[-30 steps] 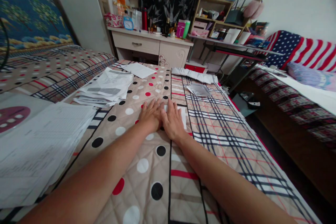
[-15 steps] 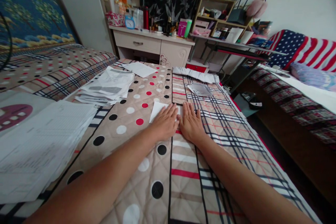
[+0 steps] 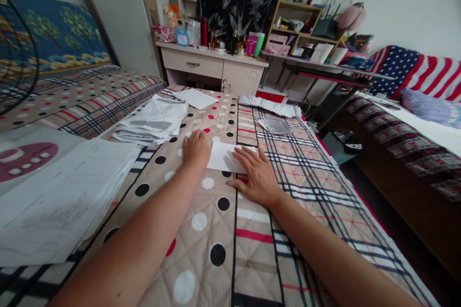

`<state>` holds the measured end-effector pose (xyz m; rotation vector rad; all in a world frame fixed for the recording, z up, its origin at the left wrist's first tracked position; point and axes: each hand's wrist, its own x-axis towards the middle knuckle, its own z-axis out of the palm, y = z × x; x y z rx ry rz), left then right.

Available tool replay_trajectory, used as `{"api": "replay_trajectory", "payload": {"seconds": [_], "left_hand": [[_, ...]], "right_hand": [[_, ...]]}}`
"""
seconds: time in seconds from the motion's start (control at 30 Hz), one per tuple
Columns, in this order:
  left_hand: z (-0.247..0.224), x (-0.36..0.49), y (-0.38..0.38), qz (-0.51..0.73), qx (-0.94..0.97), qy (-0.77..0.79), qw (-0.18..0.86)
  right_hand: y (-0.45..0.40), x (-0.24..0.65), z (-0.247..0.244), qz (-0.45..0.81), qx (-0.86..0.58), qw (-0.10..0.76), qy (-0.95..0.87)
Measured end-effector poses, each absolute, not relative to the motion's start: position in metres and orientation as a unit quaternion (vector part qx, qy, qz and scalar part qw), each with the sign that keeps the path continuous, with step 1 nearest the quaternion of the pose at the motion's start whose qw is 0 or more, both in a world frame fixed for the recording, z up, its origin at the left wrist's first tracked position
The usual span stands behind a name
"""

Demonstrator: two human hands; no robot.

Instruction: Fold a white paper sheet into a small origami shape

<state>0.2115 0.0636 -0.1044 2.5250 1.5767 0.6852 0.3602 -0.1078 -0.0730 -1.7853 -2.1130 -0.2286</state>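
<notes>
A white folded paper (image 3: 224,157) lies flat on the quilted bedspread between my hands. My right hand (image 3: 257,175) rests with its fingers spread over the paper's right part, thumb out to the left. Just off the paper's left edge is my left hand (image 3: 196,147), knuckles up and fingers curled down toward the bedspread. Its fingertips are hidden, so whatever it may hold cannot be seen. Past the right hand lies a clear plastic packet (image 3: 275,125).
A pile of papers (image 3: 153,120) and a larger stack of printed sheets (image 3: 82,187) lie on the left. Farther off are another white sheet (image 3: 196,98) and a crumpled white strip (image 3: 270,105). A dresser (image 3: 201,62) stands beyond the bed.
My left hand has slid left off the paper and its fingers have curled. My right hand has its fingers angled left over the paper, uncovering more of it.
</notes>
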Motion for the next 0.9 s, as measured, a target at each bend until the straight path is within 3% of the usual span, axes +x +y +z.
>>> {"api": "replay_trajectory", "payload": {"seconds": [0.33,0.47,0.57,0.63,0.77,0.9], "left_hand": [[-0.104,0.203,0.077,0.450,0.687,0.479,0.310],[-0.106,0.205,0.079,0.502,0.628,0.445,0.396],[-0.104,0.206,0.078,0.526,0.583,0.413,0.462],[-0.100,0.207,0.075,0.526,0.564,0.379,0.512],[-0.094,0.211,0.063,0.488,0.527,0.288,0.633],[-0.090,0.214,0.053,0.438,0.535,0.263,0.673]], "right_hand": [[-0.105,0.360,-0.078,-0.058,-0.642,0.240,-0.726],[-0.101,0.353,-0.064,-0.045,-0.670,0.419,-0.611],[-0.085,0.343,-0.052,0.039,-0.649,0.600,-0.466],[-0.072,0.338,-0.053,0.129,-0.613,0.669,-0.399],[-0.054,0.337,-0.074,0.237,-0.606,0.678,-0.342],[-0.053,0.344,-0.089,0.233,-0.634,0.635,-0.375]]}}
